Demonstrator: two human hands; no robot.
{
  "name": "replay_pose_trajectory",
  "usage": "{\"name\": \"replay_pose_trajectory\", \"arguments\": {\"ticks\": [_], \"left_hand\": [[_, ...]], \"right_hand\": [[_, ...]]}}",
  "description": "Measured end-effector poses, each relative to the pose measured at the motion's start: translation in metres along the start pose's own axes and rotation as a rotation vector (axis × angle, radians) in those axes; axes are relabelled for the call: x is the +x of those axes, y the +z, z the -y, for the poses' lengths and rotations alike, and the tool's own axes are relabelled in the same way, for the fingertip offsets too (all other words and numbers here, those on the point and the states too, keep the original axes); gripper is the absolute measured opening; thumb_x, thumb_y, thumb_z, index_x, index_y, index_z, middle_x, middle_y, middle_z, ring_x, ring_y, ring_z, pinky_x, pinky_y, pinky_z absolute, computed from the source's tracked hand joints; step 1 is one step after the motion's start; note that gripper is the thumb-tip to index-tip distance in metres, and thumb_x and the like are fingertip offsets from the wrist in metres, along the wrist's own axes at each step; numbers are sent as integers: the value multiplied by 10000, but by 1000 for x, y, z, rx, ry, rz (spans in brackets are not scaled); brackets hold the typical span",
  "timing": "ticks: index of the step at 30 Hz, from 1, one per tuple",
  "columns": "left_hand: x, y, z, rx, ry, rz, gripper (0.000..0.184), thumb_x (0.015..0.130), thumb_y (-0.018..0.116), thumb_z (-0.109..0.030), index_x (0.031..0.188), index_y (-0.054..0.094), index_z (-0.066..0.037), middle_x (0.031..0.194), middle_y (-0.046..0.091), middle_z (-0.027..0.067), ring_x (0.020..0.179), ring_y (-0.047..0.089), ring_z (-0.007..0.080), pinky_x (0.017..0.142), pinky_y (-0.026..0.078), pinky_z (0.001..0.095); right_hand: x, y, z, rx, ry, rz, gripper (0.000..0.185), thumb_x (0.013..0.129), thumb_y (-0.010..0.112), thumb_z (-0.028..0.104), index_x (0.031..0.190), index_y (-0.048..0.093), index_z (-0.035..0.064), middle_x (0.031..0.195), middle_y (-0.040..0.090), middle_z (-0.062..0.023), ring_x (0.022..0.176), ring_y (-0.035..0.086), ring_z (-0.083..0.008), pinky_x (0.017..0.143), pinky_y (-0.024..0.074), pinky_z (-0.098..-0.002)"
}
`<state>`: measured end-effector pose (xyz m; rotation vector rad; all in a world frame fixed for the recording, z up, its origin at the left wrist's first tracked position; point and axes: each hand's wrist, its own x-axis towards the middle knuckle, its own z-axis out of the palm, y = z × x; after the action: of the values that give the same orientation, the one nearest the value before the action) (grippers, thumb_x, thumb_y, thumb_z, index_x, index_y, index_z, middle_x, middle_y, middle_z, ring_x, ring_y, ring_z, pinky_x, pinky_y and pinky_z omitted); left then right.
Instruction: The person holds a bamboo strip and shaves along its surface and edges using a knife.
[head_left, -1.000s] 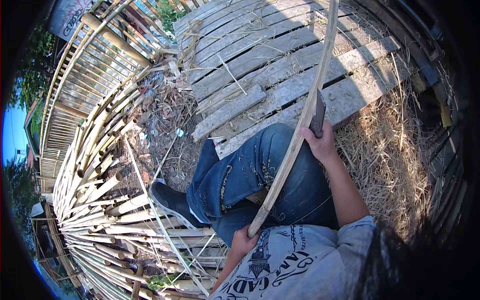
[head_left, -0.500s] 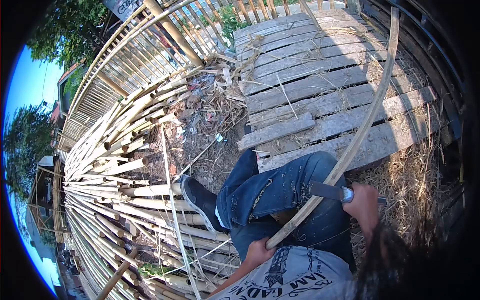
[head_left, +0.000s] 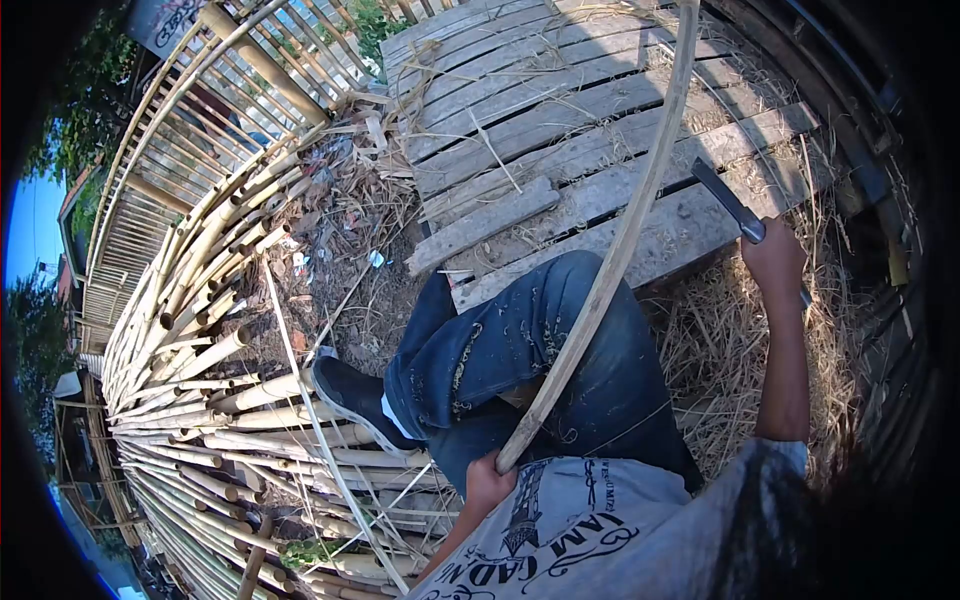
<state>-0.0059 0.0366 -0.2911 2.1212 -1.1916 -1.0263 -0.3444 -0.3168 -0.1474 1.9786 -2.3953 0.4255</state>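
A long, pale bamboo strip [head_left: 625, 235] rises from my lap, crosses my bent knee and runs over the wooden platform to the top edge of the view. My left hand [head_left: 488, 481] is closed around its lower end, close to my shirt. Out to the right, my right hand [head_left: 774, 260] grips the handle of a machete [head_left: 722, 194]. Its dark blade points up and left over the platform's edge, apart from the strip. My jeans [head_left: 610, 355] have thin shavings on them.
The slatted platform [head_left: 560, 130] lies ahead with a loose board [head_left: 490, 225] on it. Cut bamboo poles [head_left: 215, 440] are stacked to the left. Dry shavings [head_left: 800, 350] cover the ground at right. A bamboo fence [head_left: 235, 110] stands at the back left.
The machete has left the strip above my knee and moved right and up with my right hand. My left hand still holds the strip's end. The whole view has shifted.
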Motion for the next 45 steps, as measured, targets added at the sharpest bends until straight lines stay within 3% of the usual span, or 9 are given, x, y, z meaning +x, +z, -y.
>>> {"name": "replay_pose_trajectory", "arguments": {"ticks": [9,17,22,29,31,33,36,41,45], "left_hand": [[5,3,0,85,-4,19,169,704,638,-147,776,616,5,648,591,246,612,617,421,539,495,436],[18,5,1,67,94,-31,148,692,605,-141,710,535,-12,600,553,233,593,582,439,518,472,451],[23,7,9,14,128,16,135,675,583,-115,732,570,6,626,568,233,593,592,439,526,481,442],[26,-4,-6,-36,-7,123,207,663,567,-82,827,615,35,621,558,232,610,605,433,548,482,398],[27,-1,-3,-36,6,140,216,664,566,-79,843,619,28,631,566,237,608,606,430,554,485,412],[23,-3,3,-23,2,150,229,665,566,-81,858,624,26,642,573,240,612,608,429,560,489,418],[24,-4,13,-29,63,149,253,666,566,-85,886,635,22,664,586,247,620,609,430,568,495,429],[32,-7,15,-117,37,304,270,688,542,-78,919,640,21,671,590,245,651,632,415,598,510,412],[29,-19,14,-69,4,398,329,713,514,-83,1003,618,29,772,599,287,769,633,448,675,512,428]], "right_hand": [[-91,25,59,200,-460,298,172,646,674,196,689,582,57,631,612,-155,616,629,-366,604,500,-452],[7,25,51,226,-164,51,180,686,674,198,735,619,33,681,639,-184,668,639,-379,623,507,-449],[-46,30,70,169,-638,467,246,610,709,246,742,629,55,661,650,-161,638,671,-325,633,532,-427],[-21,63,81,267,-757,115,278,559,732,248,662,554,60,612,604,-116,582,625,-334,561,491,-429],[-5,56,85,253,-587,146,248,640,712,258,693,590,48,652,624,-133,604,629,-347,590,498,-437],[40,44,66,274,-90,68,224,731,674,258,724,628,40,663,632,-153,634,632,-362,623,497,-445],[65,11,44,76,-58,-56,227,800,630,245,745,647,25,647,624,-172,631,630,-373,611,494,-438],[-22,0,56,326,-449,207,236,559,720,203,709,619,52,594,599,-145,560,625,-328,543,481,-394],[-52,37,76,196,-664,349,246,532,727,209,681,578,83,634,622,-125,606,646,-301,567,497,-406]]}}
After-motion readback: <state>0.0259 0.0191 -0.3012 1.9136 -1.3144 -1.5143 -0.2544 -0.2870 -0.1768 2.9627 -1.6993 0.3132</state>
